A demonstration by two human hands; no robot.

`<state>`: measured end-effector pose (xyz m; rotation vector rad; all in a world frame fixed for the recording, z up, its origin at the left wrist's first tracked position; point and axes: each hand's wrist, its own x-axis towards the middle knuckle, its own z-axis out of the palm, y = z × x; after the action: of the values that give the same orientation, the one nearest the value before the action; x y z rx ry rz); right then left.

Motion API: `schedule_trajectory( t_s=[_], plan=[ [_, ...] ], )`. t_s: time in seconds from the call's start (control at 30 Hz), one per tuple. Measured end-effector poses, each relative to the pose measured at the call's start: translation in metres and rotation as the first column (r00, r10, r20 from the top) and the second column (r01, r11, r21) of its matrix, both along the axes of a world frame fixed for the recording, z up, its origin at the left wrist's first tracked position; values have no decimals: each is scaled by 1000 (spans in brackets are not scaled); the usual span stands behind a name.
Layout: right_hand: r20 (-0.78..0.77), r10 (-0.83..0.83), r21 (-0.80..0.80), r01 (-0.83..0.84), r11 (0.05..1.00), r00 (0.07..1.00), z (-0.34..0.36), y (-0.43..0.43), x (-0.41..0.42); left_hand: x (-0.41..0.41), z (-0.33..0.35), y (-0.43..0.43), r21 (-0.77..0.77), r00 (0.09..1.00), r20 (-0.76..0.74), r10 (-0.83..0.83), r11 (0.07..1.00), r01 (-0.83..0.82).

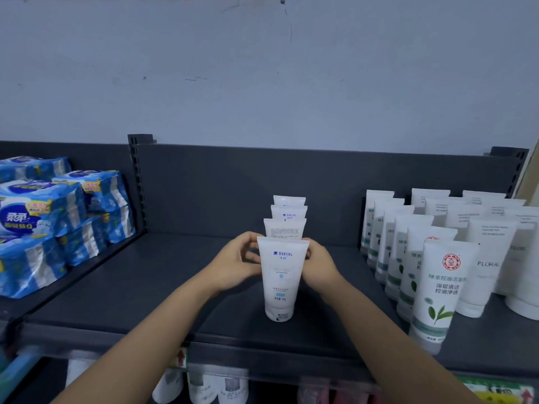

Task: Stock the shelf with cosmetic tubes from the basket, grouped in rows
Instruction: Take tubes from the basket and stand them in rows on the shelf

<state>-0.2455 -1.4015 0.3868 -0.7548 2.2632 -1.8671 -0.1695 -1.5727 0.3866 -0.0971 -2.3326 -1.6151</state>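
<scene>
A row of white tubes with blue lettering (288,212) stands cap-down, front to back, in the middle of the dark shelf (163,290). The front tube (279,281) is upright near the shelf's front edge. My left hand (236,259) grips its upper left side with curled fingers. My right hand (319,262) grips its upper right side, with its fingertips hidden behind the tube. Whether either hand also touches the tube behind it I cannot tell.
Rows of white tubes with green print (437,287) and plain white tubes (490,258) fill the shelf's right part. Blue tissue packs (43,225) are stacked past the left divider. More tubes (204,386) stand on the lower shelf. A blue object (17,371) shows at the lower left.
</scene>
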Motion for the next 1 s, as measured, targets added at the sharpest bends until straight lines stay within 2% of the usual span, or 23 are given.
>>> schedule_trajectory(
  t_s=[0.17, 0.27, 0.33, 0.4, 0.53, 0.67, 0.8, 0.83, 0.93, 1.0],
  plan=[
    [-19, -139, 10, 139, 990, 990, -8, 0, -3, 18, 4, 16, 159, 998, -13, 64, 985, -61],
    [-124, -245, 102, 258, 961, 962, -6, 3, -3, 32, 1, 17, 198, 981, 29, -191, 963, 182],
    [-147, -244, 155, 266, 951, 959, -5, 2, -4, 37, -1, 23, 161, 956, 67, -285, 949, 272],
    [-153, -233, 222, 264, 939, 960, -8, -3, -8, 35, -1, 31, 102, 967, 66, -245, 966, 238],
    [-180, -188, 322, 239, 916, 965, -12, -5, -16, 34, 0, 34, 133, 970, 32, -239, 963, 233],
    [-18, -56, 278, 59, 959, 998, -5, 8, -15, 36, -1, 33, 146, 968, 12, -252, 958, 248],
    [-36, -65, 283, 73, 956, 997, -8, 8, -22, 34, -3, 34, 155, 971, 10, -241, 959, 236],
    [3, -61, 263, 58, 963, 998, -11, 5, -24, 34, -3, 34, 152, 971, 12, -239, 960, 234],
    [190, 23, 80, -39, 996, 982, -16, -5, -22, 34, -2, 35, 155, 970, 16, -243, 959, 237],
    [217, 57, 6, -60, 998, 974, -16, -10, -21, 34, -2, 35, 159, 968, 13, -249, 957, 244]
  ],
)
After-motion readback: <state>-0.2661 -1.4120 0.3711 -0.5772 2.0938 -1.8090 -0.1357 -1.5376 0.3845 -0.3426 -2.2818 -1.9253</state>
